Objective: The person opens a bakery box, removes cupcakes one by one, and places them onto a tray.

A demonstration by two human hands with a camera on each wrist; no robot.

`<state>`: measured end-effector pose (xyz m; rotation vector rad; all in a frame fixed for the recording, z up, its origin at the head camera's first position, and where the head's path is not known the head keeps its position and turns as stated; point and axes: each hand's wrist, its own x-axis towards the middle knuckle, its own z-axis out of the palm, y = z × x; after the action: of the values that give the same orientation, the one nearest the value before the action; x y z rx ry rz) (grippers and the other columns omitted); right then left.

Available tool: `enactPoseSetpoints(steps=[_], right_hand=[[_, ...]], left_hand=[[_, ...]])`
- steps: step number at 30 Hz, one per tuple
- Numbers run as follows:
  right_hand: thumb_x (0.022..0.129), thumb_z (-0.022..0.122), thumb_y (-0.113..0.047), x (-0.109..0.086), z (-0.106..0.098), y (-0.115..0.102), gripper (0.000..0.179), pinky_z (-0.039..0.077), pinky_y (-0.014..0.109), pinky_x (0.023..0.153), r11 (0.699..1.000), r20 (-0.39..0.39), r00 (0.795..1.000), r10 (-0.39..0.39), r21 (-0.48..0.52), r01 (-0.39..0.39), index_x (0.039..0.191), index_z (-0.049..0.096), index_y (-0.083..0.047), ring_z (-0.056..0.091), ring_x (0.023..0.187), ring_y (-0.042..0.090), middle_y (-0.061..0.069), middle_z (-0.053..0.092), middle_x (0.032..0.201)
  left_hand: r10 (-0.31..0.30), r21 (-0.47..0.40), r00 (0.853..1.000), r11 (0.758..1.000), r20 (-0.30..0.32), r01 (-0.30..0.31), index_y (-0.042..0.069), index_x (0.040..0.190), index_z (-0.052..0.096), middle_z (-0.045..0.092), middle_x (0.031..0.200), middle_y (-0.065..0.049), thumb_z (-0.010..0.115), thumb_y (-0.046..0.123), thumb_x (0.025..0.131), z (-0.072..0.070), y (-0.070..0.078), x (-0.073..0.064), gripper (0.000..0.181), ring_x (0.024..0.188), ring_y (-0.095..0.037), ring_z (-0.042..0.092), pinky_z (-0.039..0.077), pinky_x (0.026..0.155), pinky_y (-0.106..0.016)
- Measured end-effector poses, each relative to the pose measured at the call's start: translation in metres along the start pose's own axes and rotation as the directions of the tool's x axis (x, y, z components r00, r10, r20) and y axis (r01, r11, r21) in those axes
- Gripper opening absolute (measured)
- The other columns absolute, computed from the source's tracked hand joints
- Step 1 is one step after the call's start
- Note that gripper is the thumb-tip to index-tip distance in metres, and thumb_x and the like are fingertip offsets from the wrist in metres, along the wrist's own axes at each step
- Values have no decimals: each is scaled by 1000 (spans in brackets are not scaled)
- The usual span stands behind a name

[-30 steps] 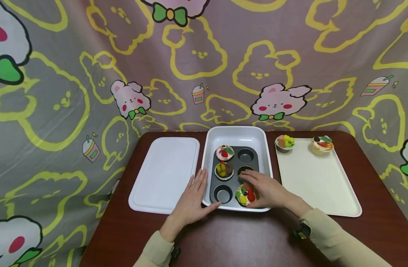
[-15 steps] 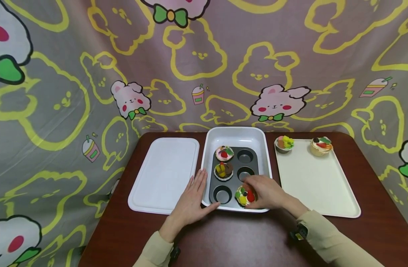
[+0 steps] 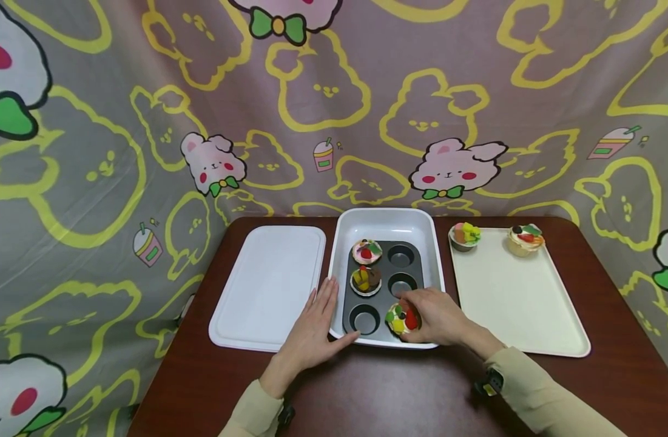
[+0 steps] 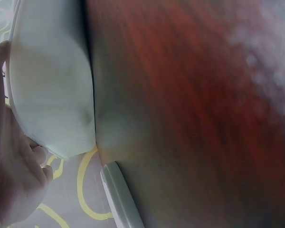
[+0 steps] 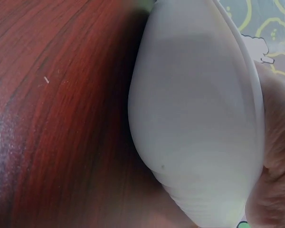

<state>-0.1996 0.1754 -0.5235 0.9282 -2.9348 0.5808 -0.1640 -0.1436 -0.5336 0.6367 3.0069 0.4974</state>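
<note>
A dark muffin tin (image 3: 384,311) lies inside a deep white pan (image 3: 387,226). My right hand (image 3: 440,315) grips a toy fruit tart (image 3: 399,321) with red, yellow and green toppings at the tin's front right cup. That hand hides the tart's right side. My left hand (image 3: 309,332) rests at the pan's left rim, fingers straight and thumb spread near the front left cup. In the tin's left column sit a pink-topped cupcake (image 3: 366,251) and a yellow-and-brown one (image 3: 365,280). Both wrist views mostly catch the pan's outer wall (image 5: 194,109) and the tabletop.
Left of the pan lies a flat white lid (image 3: 268,285). On the right, a cream tray (image 3: 522,303) bears a fruit-topped cupcake (image 3: 465,235) and a cream-topped tart (image 3: 525,240) along its back edge. A patterned curtain (image 3: 334,109) rises behind the brown table (image 3: 366,394).
My right fingers have drawn in from over the middle right cup and closed around the fruit tart at the front right. The left hand stays where it was.
</note>
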Motion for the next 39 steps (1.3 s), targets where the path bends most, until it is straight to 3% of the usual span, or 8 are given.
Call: enactPoseSetpoints(steps=[9,18,25,33,39], right_hand=[[78,92,-51,-1,1,1,70,62,52,103,1000,6,1000,21,16,-22,130,73,-7,72,101,21,4,81,111],[80,90,-54,1,2,1,71,62,51,100,999,23,999,32,10,-32,131,73,-8,71,100,20,4,82,110],[81,87,-56,2,1,0,52,55,33,78,997,23,998,64,42,-65,112,69,-18,64,88,13,-3,79,98],[79,89,-50,-1,-2,0,56,45,22,67,992,10,997,78,103,-78,118,67,-16,56,80,7,-7,73,92],[77,94,-42,-1,-5,1,58,47,20,65,989,-15,999,48,144,-45,118,63,-16,57,78,4,-7,72,93]], left_hand=[[-12,-28,1000,1000,2,12,7,177,14,10,187,-9,58,79,98,0,0,-1,116,175,-23,11,16,143,-50],[-15,-38,1000,999,7,15,7,177,14,9,187,-10,59,79,98,0,-1,-1,116,175,-22,10,15,143,-49],[-12,-29,1000,1000,9,12,7,177,14,10,187,-9,59,79,98,1,-2,0,116,175,-22,10,15,143,-49],[-12,-36,1000,999,13,13,7,177,15,9,187,-9,59,79,98,1,-2,0,115,175,-22,9,15,143,-49],[-8,-35,1000,999,12,8,7,177,14,8,188,-9,59,78,98,0,-1,0,115,175,-21,8,15,143,-49]])
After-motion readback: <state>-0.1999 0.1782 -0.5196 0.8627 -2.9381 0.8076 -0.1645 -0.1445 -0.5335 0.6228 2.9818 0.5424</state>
